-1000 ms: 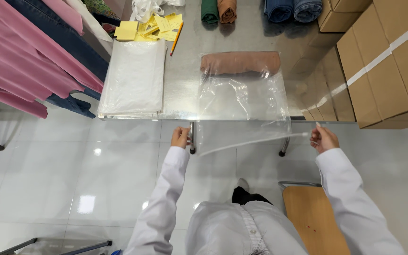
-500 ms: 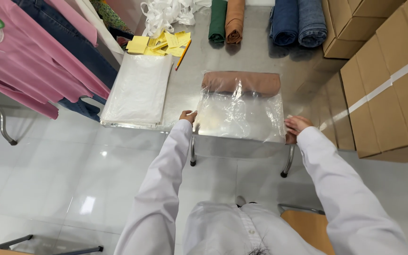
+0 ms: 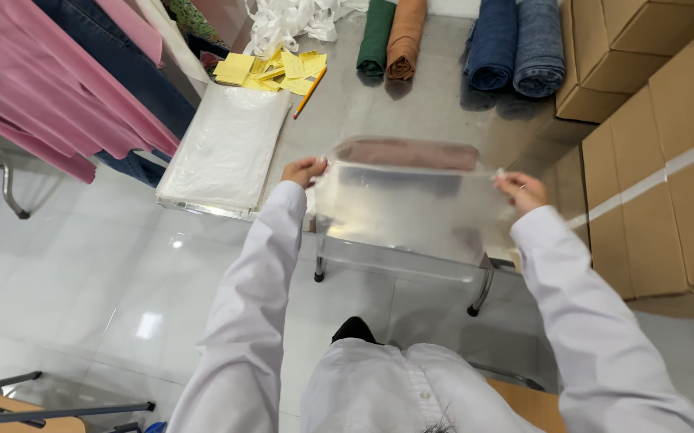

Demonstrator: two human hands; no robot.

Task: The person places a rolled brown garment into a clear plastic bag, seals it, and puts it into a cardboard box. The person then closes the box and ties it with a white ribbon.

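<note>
Bag (image 3: 415, 212), one, clear, is pinched at both top corners by left hand (image 3: 304, 170) and right hand (image 3: 521, 191) above table (image 3: 435, 112); four fabric rolls (image 3: 459, 40) behind.

Both hands, left hand (image 3: 304, 170) and right hand (image 3: 520, 191), have lifted the clear bag (image 3: 411, 208) over the brown cloth (image 3: 408, 152).

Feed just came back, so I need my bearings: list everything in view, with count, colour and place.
clear plastic bag: 1, transparent, held over table front
folded brown garment: 1, behind bag
metal table: 1, grey
stack of plastic bags: 1, white, table left
yellow notes: several, by pencil
rolled fabrics: 4, green, rust, two blue, table back
cardboard boxes: several, right
hanging clothes: pink, blue, left
left hand, right hand: gripping bag corners
</note>
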